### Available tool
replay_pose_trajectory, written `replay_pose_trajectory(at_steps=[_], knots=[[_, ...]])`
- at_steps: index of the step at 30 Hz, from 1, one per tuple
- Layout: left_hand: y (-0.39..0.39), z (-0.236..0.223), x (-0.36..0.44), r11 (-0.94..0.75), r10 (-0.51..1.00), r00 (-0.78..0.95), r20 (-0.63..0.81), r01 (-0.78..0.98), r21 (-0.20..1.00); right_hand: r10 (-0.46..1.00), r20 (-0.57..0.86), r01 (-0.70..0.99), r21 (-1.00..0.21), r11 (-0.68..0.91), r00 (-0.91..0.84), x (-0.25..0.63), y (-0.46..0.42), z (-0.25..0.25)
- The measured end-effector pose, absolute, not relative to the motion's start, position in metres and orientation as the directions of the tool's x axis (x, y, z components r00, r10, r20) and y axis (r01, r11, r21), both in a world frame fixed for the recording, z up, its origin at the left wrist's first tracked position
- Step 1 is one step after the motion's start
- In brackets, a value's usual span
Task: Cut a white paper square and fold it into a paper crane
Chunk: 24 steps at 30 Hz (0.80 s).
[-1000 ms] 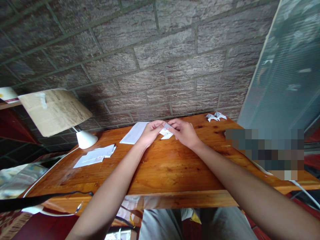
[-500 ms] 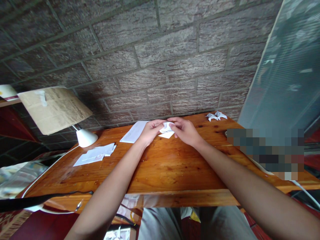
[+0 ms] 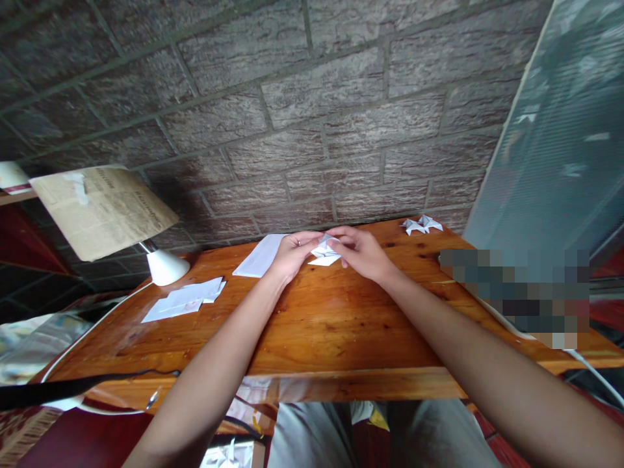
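Note:
A partly folded white paper piece is held just above the far middle of the wooden desk. My left hand grips its left side, thumb on top and fingers behind. On the right side my right hand pinches it in the same way, fingertips curled round the back. A pointed flap of the paper sticks out below the thumbs. Behind my left hand lies a stack of white paper. Two folded paper figures stand at the desk's far right corner.
A lamp with a brown paper shade and white base stands at the left. Loose white sheets lie before it. A blurred-out object is at the right. The stone wall rises behind the wooden desk.
The paper has tilted slightly between my fingers, so a raised point now shows at its top. Both hands stay in nearly the same place.

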<state>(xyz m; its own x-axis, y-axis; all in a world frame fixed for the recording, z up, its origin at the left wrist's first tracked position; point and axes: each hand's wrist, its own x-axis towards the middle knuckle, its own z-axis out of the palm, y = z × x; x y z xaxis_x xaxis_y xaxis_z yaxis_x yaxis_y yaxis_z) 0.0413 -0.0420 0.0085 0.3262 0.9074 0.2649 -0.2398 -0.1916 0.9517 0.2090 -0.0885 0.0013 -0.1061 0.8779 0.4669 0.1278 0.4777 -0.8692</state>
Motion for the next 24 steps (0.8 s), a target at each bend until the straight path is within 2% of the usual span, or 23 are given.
replay_pose_trajectory(at_steps=[4, 8, 11, 17, 20, 24], knots=[[-0.044, 0.0089, 0.0427, -0.334, 0.877, 0.317, 0.361, -0.139, 0.932, 0.91, 0.394, 0.08, -0.911, 0.405, -0.13, 0.2091, -0.0914, 0.0044], [-0.0452, 0.0094, 0.0434, -0.379, 0.873, 0.289, 0.393, -0.107, 0.919, 0.921, 0.358, 0.046, -0.929, 0.368, -0.156, 0.2086, -0.0921, 0.0051], [-0.0454, 0.0099, 0.0426, -0.329, 0.89, 0.288, 0.353, -0.13, 0.935, 0.913, 0.378, 0.033, -0.922, 0.387, -0.154, 0.2089, -0.0905, 0.0041], [-0.0451, 0.012, 0.0391, -0.108, 0.882, 0.424, 0.209, -0.249, 0.962, 0.917, 0.386, 0.031, -0.92, 0.391, -0.1, 0.2113, -0.0871, 0.002], [-0.0441, 0.0114, 0.0375, -0.128, 0.864, 0.452, 0.221, -0.227, 0.965, 0.913, 0.397, 0.052, -0.914, 0.402, -0.09, 0.2126, -0.0864, 0.0011], [-0.0407, 0.0069, 0.0355, -0.24, 0.838, 0.468, 0.28, -0.144, 0.96, 0.91, 0.403, 0.086, -0.907, 0.411, -0.103, 0.2144, -0.086, 0.0006]])
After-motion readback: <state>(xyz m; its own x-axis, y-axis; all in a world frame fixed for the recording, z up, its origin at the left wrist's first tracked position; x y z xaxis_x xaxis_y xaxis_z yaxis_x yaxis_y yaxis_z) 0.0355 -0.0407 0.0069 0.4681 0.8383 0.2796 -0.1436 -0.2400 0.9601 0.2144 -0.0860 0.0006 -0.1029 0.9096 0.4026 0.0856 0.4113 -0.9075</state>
